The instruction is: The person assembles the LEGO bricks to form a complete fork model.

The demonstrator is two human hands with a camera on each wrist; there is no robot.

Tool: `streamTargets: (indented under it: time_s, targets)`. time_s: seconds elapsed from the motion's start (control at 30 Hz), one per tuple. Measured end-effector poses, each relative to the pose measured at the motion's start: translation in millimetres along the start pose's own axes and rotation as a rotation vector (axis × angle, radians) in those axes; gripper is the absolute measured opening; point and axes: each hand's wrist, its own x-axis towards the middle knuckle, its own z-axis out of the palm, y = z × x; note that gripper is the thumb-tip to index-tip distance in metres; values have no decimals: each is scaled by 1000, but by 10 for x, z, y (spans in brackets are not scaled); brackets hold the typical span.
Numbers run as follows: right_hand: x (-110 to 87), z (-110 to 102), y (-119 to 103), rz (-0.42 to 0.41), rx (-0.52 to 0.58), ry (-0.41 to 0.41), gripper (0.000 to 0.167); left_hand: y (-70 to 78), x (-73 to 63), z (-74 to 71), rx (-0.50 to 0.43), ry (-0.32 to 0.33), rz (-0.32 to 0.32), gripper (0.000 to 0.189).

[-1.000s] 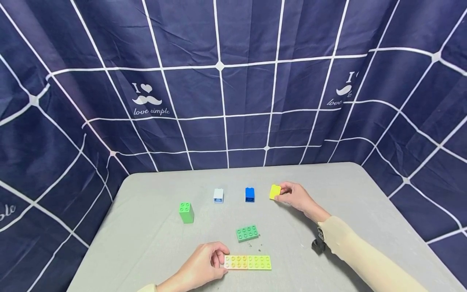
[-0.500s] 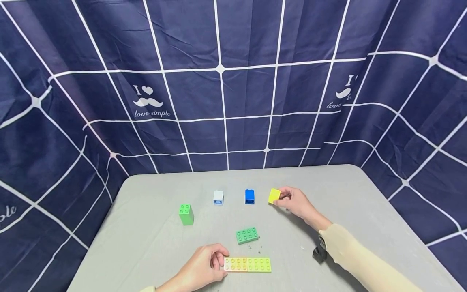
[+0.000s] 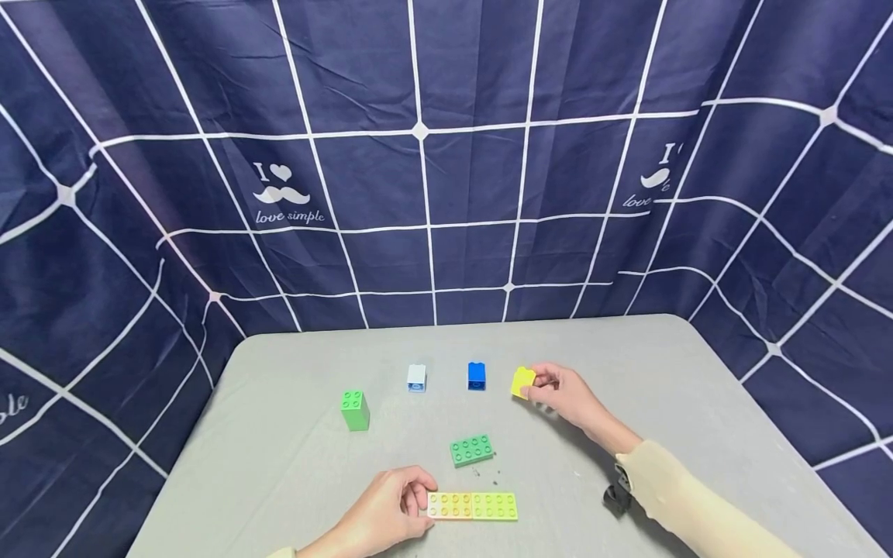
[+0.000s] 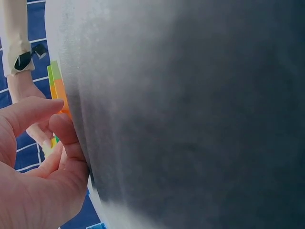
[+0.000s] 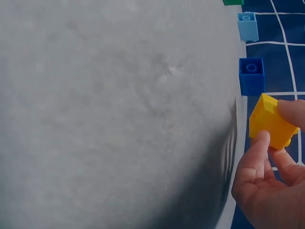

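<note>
My right hand (image 3: 567, 394) pinches a yellow toy building brick (image 3: 523, 382) between thumb and fingers at the back right of the table. Studs show on the brick's lower right side in the right wrist view, where the brick (image 5: 271, 121) is tilted. At the front, my left hand (image 3: 385, 508) holds the left end of a flat row made of an orange brick (image 3: 450, 506) and a lime brick (image 3: 494, 507), set end to end with studs up. In the left wrist view, the thumb and curled fingers (image 4: 66, 131) are right at the orange end.
Behind the row lies a green studded brick (image 3: 471, 450), with small dark crumbs beside it. A tall light green brick (image 3: 356, 411) stands at left. Farther back are a light blue brick (image 3: 416, 378) and a dark blue brick (image 3: 477, 376). A blue curtain (image 3: 460, 178) encloses the grey table (image 3: 279, 465).
My right hand has brought the yellow brick slightly toward me and a little left, tilting it. The left hand keeps its place at the row's end.
</note>
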Motion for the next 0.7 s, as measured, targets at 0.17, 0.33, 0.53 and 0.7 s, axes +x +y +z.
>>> streamTargets:
  time_s: [0.17,0.33,0.53,0.7]
  targets:
    - [-64,-6,-23,0,-4,-2,50,-4,2,0,5,3,4,34]
    - [-122,0,-57,-11,-13,-5,49,-7,9,0,-6,9,3,33]
    - [-219,21,-110,-34,-2,-23,50,-7,8,3,-8,9,5,33]
    - [-295,36,-139,-68,31,-41,51,4,2,11,-13,10,-11,32]
